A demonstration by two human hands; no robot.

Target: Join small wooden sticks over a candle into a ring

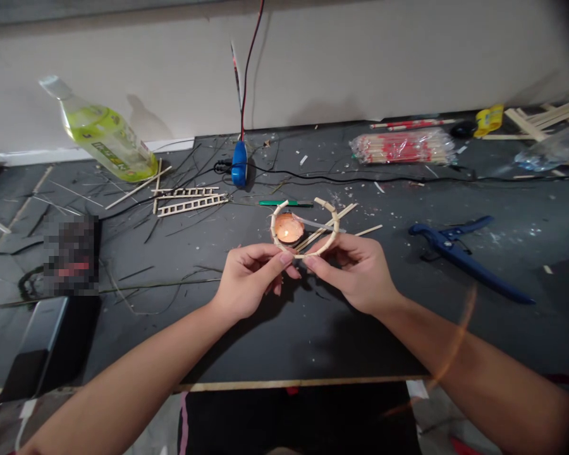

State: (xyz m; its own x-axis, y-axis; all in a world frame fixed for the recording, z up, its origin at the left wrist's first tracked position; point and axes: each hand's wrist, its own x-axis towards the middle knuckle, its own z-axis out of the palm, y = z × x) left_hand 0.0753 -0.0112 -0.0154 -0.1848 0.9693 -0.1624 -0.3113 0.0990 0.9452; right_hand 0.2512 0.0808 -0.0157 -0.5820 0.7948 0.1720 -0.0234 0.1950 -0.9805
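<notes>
Both hands hold a C-shaped ring of short pale wooden pieces (336, 222), its gap facing away from me. My left hand (253, 275) pinches the near left part between thumb and fingers. Close beside it, my right hand (355, 268) pinches the near right part. Behind the ring, and partly framed by it, a small round candle (290, 227) burns in a dark cup. A translucent stick (320, 224) reaches from the candle toward the right. Thin wooden sticks (346, 213) lie on the table just beyond my right hand.
Blue cutting pliers (469, 256) lie to the right. A green-labelled bottle (109, 139) leans at the back left, near small ladder-shaped wooden pieces (192, 205). A bag of red-and-pale sticks (403, 146) lies at the back right. A black cable (341, 177) crosses the table behind a green tool (284, 203).
</notes>
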